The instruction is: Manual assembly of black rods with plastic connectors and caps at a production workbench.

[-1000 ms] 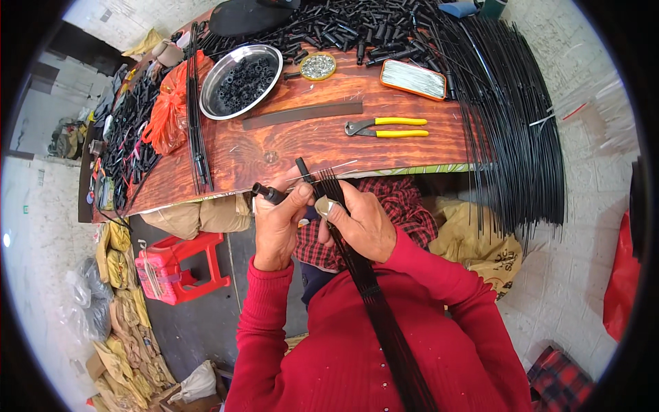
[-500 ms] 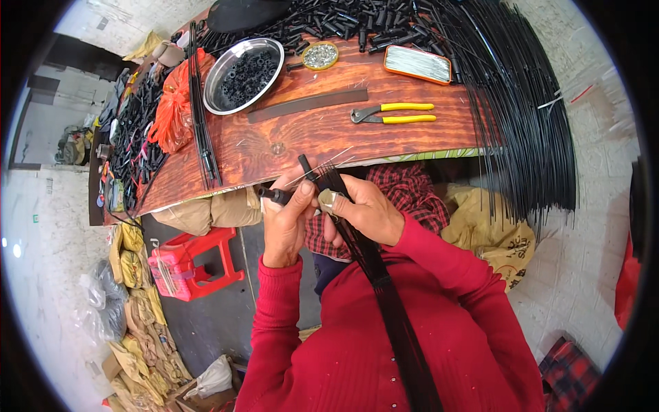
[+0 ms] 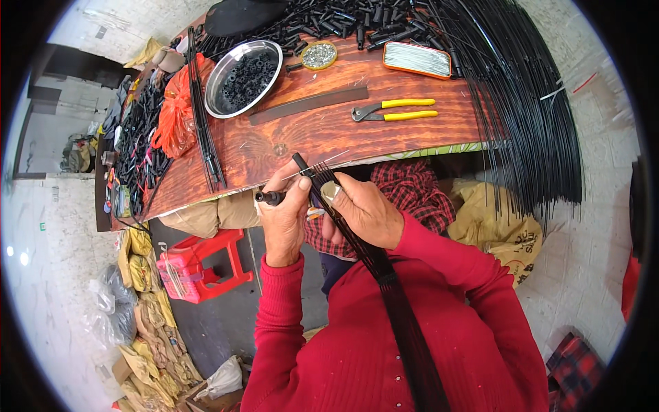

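Close together in front of the table edge, both my hands are closed around parts of one dark assembly. My left hand [image 3: 283, 223] grips a black cylindrical fitting [image 3: 270, 198], whose ringed end sticks out on its left side. A black rod end [image 3: 300, 162] rises above those fingers. My right hand [image 3: 368, 214] pinches a bundle of thin black rods [image 3: 401, 309] that hangs down across my red top; a pale cover wraps the thumb. A thin silvery wire [image 3: 317, 167] crosses the rod tips between the hands. Where the parts join is hidden by my fingers.
Yellow-handled pliers [image 3: 405, 110], a flat dark strip [image 3: 309, 105], a metal bowl of small black rings [image 3: 278, 72] and an orange-rimmed tray of pins [image 3: 449, 70] lie on the wooden table. Long black rods [image 3: 542, 137] overhang its right end. A red stool [image 3: 240, 275] stands below left.
The view has shifted slightly. Both hands keep their grips, and the rod tips and silvery wire between them have turned a little.
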Tool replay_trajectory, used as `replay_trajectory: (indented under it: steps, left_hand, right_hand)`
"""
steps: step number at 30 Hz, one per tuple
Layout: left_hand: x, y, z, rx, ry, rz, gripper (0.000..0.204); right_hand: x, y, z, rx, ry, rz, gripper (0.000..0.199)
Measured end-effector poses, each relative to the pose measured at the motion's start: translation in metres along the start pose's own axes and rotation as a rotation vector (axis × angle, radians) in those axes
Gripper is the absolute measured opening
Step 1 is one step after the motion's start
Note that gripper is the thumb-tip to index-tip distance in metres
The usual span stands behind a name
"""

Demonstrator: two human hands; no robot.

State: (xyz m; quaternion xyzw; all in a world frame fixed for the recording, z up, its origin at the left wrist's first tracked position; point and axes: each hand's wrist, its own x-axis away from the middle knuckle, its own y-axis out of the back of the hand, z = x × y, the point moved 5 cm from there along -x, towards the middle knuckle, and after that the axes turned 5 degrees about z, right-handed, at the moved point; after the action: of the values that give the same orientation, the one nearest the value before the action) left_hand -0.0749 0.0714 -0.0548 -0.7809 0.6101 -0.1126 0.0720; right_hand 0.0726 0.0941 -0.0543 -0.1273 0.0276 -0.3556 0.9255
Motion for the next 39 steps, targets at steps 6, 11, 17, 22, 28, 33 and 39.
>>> replay_trajectory:
  steps: [6, 11, 17, 22, 28, 33, 39]
  left_hand:
    - [-0.002, -0.002, 0.001, 0.073, 0.020, -0.040, 0.034]
    - [-0.005, 0.002, 0.008, 0.112, 0.045, -0.064, 0.035]
    - [-0.008, 0.004, 0.011, 0.100, 0.049, -0.054, 0.039]
    - [-0.004, 0.002, 0.017, 0.327, 0.128, 0.032, 0.037]
    - [-0.003, 0.012, 0.024, 0.354, 0.132, 0.074, 0.035]
    - [-0.001, 0.008, 0.026, 0.417, 0.118, 0.140, 0.036]
    - [0.004, 0.009, 0.020, 0.402, 0.093, 0.146, 0.037]
  right_hand:
    - [-0.006, 0.003, -0.003, 0.142, 0.016, -0.019, 0.043]
    - [-0.010, 0.005, -0.004, 0.133, 0.006, 0.012, 0.042]
    - [-0.012, 0.011, -0.004, 0.293, 0.072, -0.008, 0.044]
    - [-0.009, 0.001, -0.021, -0.244, -0.065, 0.099, 0.046]
    - [-0.006, -0.002, -0.018, -0.312, -0.111, 0.104, 0.046]
    - [-0.007, 0.000, -0.024, -0.454, -0.150, 0.170, 0.047]
    - [-0.004, -0.002, -0.018, -0.472, -0.138, 0.202, 0.049]
